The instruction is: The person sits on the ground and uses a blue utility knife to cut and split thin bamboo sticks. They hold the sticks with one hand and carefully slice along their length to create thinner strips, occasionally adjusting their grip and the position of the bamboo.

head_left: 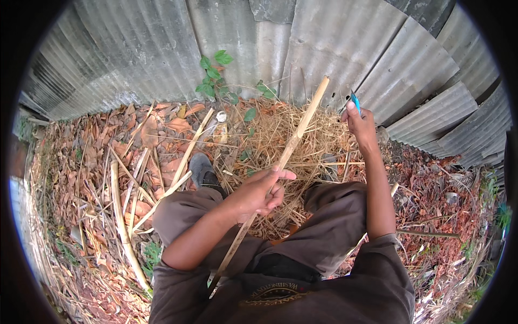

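Observation:
A long, pale peeled stick (304,125) slants across my lap, its far end raised toward the metal wall and its lower end by my waist. My left hand (253,197) is closed round the lower half of it, with the index finger pointing to the right. Off to the right, my right hand (361,127) is raised and grips a small blue utility knife (354,101); the thin dark tip points up and away from me. The knife and the stick are apart. Thin straw-coloured shavings (280,129) lie heaped beneath the stick, between my feet.
Corrugated metal sheets (232,48) form a wall ahead. Several cut sticks (123,216) lie on dry leaves (70,162) at the left. A green plant (213,75) grows against the wall. My shoe (202,170) rests beside the shavings, and another stick (429,234) lies at the right.

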Action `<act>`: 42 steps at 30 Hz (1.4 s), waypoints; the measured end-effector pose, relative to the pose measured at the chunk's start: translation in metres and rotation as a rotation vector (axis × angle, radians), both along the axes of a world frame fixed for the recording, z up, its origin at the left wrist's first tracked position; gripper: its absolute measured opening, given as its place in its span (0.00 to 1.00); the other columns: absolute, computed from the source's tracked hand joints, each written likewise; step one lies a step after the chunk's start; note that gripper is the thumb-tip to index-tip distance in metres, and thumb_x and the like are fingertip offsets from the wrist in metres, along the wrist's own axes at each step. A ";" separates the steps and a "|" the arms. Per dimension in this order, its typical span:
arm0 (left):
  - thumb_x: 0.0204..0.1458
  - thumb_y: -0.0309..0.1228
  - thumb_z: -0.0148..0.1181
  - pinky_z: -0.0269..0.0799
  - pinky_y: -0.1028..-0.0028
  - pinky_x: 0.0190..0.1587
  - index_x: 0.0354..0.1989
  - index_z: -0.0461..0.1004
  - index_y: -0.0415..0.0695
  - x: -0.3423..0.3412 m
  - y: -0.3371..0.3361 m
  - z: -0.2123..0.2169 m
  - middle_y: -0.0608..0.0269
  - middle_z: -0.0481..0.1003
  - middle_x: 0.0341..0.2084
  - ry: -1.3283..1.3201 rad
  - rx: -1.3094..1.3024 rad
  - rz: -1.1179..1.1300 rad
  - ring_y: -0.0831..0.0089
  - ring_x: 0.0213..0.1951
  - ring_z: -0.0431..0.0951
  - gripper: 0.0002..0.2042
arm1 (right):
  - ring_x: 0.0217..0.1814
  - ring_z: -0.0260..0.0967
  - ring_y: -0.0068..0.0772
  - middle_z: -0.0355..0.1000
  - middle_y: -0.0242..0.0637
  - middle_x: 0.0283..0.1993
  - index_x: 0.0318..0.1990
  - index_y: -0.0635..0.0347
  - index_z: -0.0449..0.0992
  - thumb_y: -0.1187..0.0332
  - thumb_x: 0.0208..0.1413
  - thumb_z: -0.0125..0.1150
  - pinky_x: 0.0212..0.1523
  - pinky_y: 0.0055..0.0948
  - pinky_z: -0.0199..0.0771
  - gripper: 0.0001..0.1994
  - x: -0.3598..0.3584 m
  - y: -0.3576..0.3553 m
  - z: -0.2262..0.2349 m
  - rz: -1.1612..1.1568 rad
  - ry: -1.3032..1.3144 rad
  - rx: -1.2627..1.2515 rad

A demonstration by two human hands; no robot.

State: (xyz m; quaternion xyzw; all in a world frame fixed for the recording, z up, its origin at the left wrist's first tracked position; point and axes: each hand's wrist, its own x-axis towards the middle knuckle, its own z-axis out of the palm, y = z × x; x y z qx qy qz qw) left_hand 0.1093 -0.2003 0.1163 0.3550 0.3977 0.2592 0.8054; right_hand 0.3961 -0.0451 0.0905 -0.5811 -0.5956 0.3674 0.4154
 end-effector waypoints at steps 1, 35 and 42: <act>0.66 0.52 0.28 0.50 0.82 0.15 0.58 0.61 0.38 -0.002 0.003 0.001 0.68 0.60 0.14 -0.059 -0.044 -0.003 0.84 0.13 0.53 0.29 | 0.16 0.51 0.16 0.56 0.22 0.13 0.20 0.59 0.74 0.37 0.50 0.60 0.18 0.23 0.48 0.29 -0.020 -0.012 0.010 0.089 0.086 -0.044; 0.67 0.44 0.36 0.56 0.82 0.13 0.55 0.60 0.39 0.021 0.020 -0.022 0.62 0.69 0.15 0.218 0.340 0.277 0.83 0.08 0.58 0.20 | 0.18 0.62 0.28 0.65 0.31 0.16 0.22 0.61 0.75 0.44 0.48 0.65 0.22 0.30 0.60 0.25 -0.077 -0.036 0.024 0.263 -0.183 0.049; 0.67 0.44 0.37 0.55 0.80 0.12 0.53 0.59 0.40 0.011 0.021 -0.009 0.61 0.67 0.13 0.175 0.300 0.282 0.82 0.07 0.56 0.19 | 0.18 0.69 0.48 0.64 0.39 0.10 0.21 0.59 0.76 0.29 0.43 0.56 0.24 0.44 0.68 0.35 -0.071 -0.050 0.022 0.277 -0.672 0.278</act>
